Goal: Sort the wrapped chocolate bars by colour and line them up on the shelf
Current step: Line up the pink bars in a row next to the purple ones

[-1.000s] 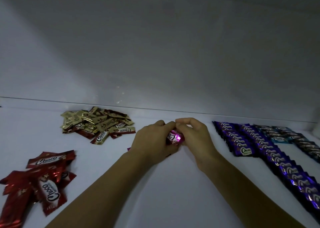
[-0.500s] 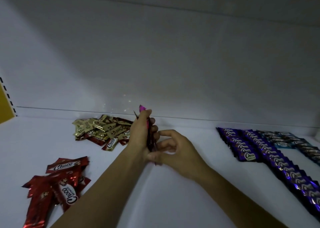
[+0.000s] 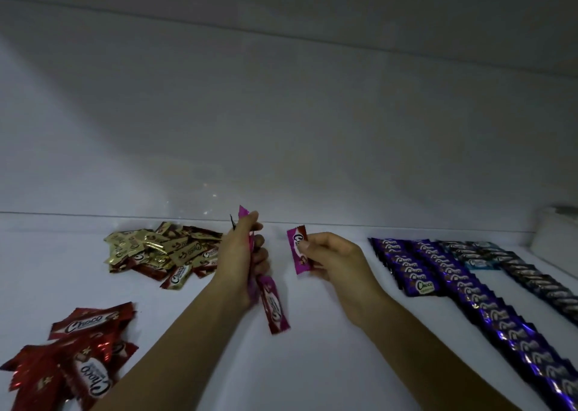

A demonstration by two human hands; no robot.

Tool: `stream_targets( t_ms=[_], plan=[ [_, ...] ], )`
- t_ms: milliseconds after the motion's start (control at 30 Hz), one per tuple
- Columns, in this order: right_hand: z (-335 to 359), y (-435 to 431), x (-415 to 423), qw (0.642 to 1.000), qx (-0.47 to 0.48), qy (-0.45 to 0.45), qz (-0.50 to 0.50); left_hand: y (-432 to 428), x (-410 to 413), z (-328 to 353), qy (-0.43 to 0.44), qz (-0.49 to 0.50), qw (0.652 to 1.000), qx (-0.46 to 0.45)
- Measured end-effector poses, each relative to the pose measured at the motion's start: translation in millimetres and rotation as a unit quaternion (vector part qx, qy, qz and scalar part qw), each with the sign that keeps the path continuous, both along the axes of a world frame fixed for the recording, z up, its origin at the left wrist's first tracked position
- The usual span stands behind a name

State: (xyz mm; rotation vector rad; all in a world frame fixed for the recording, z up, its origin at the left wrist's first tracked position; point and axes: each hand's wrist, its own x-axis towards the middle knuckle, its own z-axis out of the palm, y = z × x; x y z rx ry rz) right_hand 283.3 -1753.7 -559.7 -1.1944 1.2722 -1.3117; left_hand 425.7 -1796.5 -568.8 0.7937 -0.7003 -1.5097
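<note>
Left hand (image 3: pixel 240 254) curled round pink bars (image 3: pixel 275 309), right hand (image 3: pixel 336 259) pinching 1 separate pink bar (image 3: pixel 297 262) at fingertips

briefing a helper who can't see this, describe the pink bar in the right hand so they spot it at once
On the white shelf, look midway between the gold pile and the purple rows. The right hand pinches one pink bar there, roughly upright, label facing the camera. It is single, unlike the pink bundle gripped in the left hand.

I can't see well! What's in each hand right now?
Left hand: grips a bunch of pink bars.
Right hand: pinches a single pink bar.
</note>
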Motion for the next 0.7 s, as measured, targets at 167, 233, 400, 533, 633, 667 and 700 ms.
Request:
stream_targets(
  t_ms=[167,233,400,533,633,667,700],
  plan=[
    [2.4,-3.4,-26.7,0.998,0.035,-0.041,-0.043,5.6,-12.8,-4.4,-0.174,0.004,0.982,-0.078],
    [-0.5,-4.6,-29.2,0.997,0.043,-0.046,-0.039,6.5,-13.2,-6.3,-0.201,0.004,0.975,-0.089],
    [0.8,-10.1,-34.5,0.993,0.006,0.002,-0.117,7.6,-13.1,-6.7,-0.214,0.002,0.972,-0.092],
    [-7.1,-9.7,-47.9,0.944,0.022,0.294,-0.148,10.1,-13.6,-7.1,-0.242,-0.004,0.965,-0.102],
    [-5.2,-7.0,-51.9,0.846,0.027,0.506,-0.166,11.6,-14.2,-5.5,-0.246,-0.008,0.963,-0.106],
    [-4.8,-6.1,-51.1,0.82,0.026,0.544,-0.176,11.5,-14.3,-5.2,-0.246,-0.008,0.964,-0.106],
    [-5.9,-5.5,-48.3,0.796,0.023,0.577,-0.18,11.4,-14.6,-5.2,-0.245,-0.008,0.964,-0.106]
  ],
)
